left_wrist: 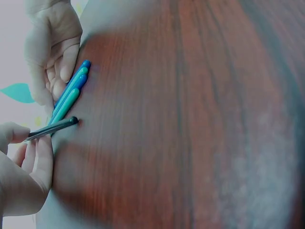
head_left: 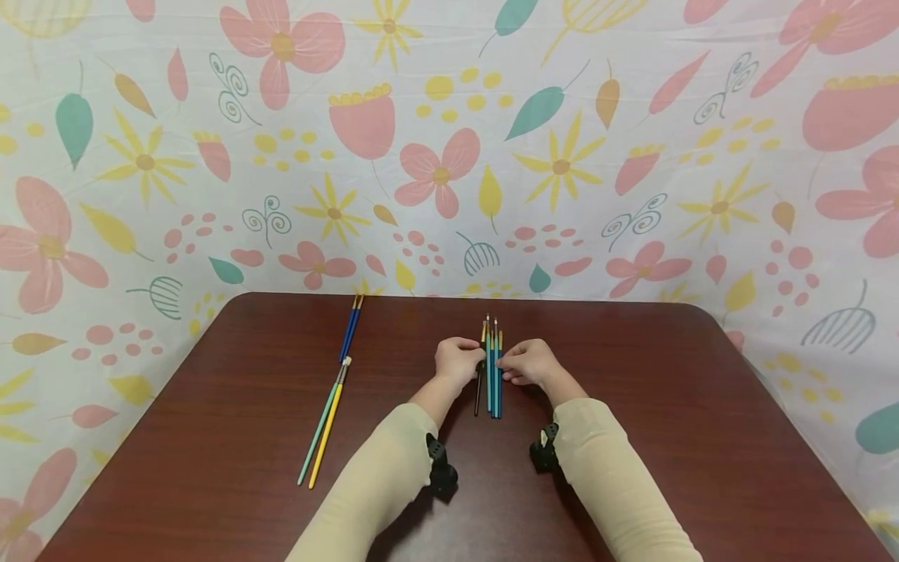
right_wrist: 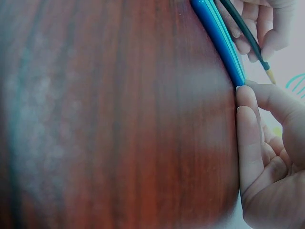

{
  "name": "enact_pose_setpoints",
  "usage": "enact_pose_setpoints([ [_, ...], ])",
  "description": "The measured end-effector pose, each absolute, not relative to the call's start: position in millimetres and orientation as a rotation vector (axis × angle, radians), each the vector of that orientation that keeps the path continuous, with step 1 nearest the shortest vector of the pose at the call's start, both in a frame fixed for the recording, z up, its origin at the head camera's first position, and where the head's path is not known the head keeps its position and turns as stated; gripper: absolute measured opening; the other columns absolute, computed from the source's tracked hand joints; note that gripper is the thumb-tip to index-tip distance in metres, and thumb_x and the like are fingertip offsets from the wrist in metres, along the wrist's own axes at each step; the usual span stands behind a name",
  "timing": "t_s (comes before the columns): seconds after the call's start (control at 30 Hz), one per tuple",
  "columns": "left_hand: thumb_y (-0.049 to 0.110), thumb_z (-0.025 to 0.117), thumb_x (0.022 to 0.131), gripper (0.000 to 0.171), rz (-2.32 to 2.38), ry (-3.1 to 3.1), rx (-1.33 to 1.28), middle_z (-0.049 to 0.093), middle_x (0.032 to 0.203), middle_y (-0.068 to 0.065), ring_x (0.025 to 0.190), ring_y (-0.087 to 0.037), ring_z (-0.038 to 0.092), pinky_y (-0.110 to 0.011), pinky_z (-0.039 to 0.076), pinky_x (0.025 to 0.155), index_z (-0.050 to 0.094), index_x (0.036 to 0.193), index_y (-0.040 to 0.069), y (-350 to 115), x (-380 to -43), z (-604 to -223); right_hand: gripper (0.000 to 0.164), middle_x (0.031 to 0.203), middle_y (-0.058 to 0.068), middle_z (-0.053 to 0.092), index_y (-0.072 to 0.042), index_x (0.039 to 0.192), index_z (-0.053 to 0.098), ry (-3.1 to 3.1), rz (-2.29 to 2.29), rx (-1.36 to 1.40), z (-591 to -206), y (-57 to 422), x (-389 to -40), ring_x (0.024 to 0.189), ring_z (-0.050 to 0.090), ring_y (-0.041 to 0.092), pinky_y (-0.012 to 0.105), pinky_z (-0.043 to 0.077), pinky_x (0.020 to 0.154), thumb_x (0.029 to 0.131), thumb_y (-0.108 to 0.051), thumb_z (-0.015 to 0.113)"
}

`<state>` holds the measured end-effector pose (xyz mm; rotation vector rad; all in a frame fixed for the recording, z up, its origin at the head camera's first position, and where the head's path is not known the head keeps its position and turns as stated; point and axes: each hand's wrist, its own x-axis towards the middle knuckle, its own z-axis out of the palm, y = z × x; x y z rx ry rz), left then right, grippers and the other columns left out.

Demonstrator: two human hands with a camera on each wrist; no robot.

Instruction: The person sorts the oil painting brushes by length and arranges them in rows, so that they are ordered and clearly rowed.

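Note:
In the head view my left hand [head_left: 460,363] is at the left of a row of paintbrushes near the table's middle. Its thumb and fingers pinch a slim black paintbrush [left_wrist: 59,127], tilted apart from the others in the left wrist view. Several blue and teal paintbrushes [head_left: 495,382] lie side by side just right of it, bristles toward the back. My right hand [head_left: 531,363] is on the row's right side, its thumb and fingertips pinching the outermost blue paintbrush [right_wrist: 226,52]. The right wrist view shows the bristle end of that brush hidden behind the fingers.
Left on the dark wooden table [head_left: 204,437] lie a mint-green paintbrush [head_left: 319,433] and a yellow paintbrush [head_left: 326,433], almost parallel. Beyond them are two dark blue paintbrushes [head_left: 350,328] at the back edge. A flower-print cloth [head_left: 435,94] hangs behind the table.

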<state>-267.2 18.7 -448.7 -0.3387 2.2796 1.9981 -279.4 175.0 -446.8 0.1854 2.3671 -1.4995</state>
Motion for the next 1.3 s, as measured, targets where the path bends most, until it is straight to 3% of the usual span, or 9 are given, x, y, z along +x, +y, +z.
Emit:
enact_pose_setpoints([
  [0.5,0.005,0.063,0.084,0.023,2.079,2.210,-0.267,0.068,0.092,-0.013,0.070,-0.015,0.063,-0.029,0.055,0.062,0.067,0.106,0.001,5.7,-271.5,-447.6,0.024,0.074,0.007,0.068,0.005,0.098,0.068,2.389,-1.503,0.198,-446.1,172.7,-277.6,0.060,0.065,0.010,0.026,0.056,0.057,0.084,-0.014,0.071],
  [0.77,0.005,0.063,0.083,0.032,2.033,2.263,-0.256,0.066,0.105,-0.014,0.085,-0.017,0.062,-0.028,0.054,0.073,0.065,0.114,0.001,-0.5,-273.9,-445.7,0.025,0.075,0.006,0.069,0.006,0.099,0.067,2.372,-1.508,0.195,-445.8,174.0,-278.3,0.060,0.065,0.009,0.026,0.057,0.058,0.085,-0.014,0.070],
  [1.07,-0.003,0.051,0.090,0.040,2.046,2.133,-0.156,0.055,0.114,-0.017,0.081,-0.016,0.060,-0.028,0.054,0.069,0.052,0.130,-0.001,-15.3,-282.7,-445.1,0.025,0.076,0.006,0.068,0.008,0.100,0.066,2.362,-1.527,0.187,-445.9,174.5,-277.2,0.059,0.064,0.008,0.025,0.056,0.057,0.085,-0.013,0.069],
  [1.3,0.000,0.046,0.096,0.043,2.036,2.032,-0.155,0.050,0.124,-0.019,0.083,-0.018,0.060,-0.032,0.055,0.074,0.042,0.138,0.003,-32.8,-288.6,-438.6,0.025,0.074,0.006,0.068,0.008,0.099,0.065,2.357,-1.537,0.180,-446.5,174.0,-276.9,0.058,0.064,0.008,0.025,0.056,0.056,0.085,-0.012,0.069],
])
